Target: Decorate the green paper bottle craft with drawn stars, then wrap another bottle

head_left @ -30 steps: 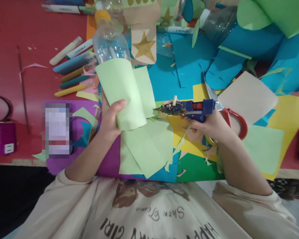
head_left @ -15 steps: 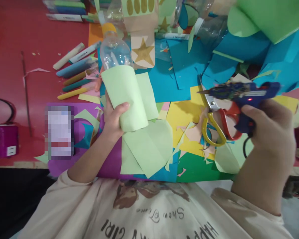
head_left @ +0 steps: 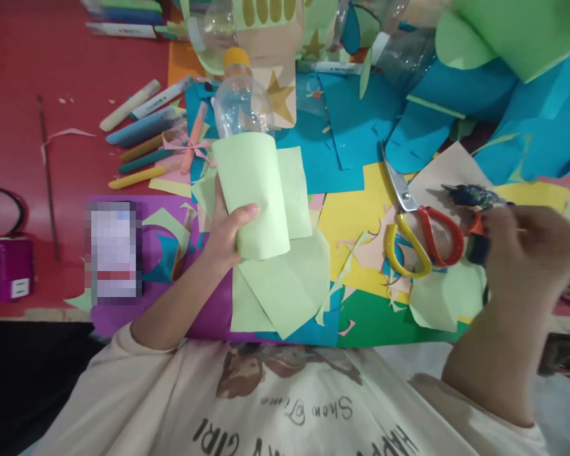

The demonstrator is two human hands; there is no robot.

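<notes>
My left hand is closed around a clear plastic bottle with a yellow cap. Light green paper wraps the bottle's lower part, and my thumb presses on it. The bottle leans slightly, above loose green paper sheets. At the right, my right hand grips a dark blue glue gun, its nozzle facing left over a beige sheet. The hand covers much of the gun and is a little blurred. Between the hands lie scissors with one yellow and one red handle.
Markers and a phone lie on the left. Paper scraps spread over yellow and green sheets. Blue paper, more plastic bottles and a beige piece with a gold star are at the back.
My right hand has moved right and down with the glue gun, uncovering the scissors. My left hand has shifted the wrapped bottle slightly right and toward me.
</notes>
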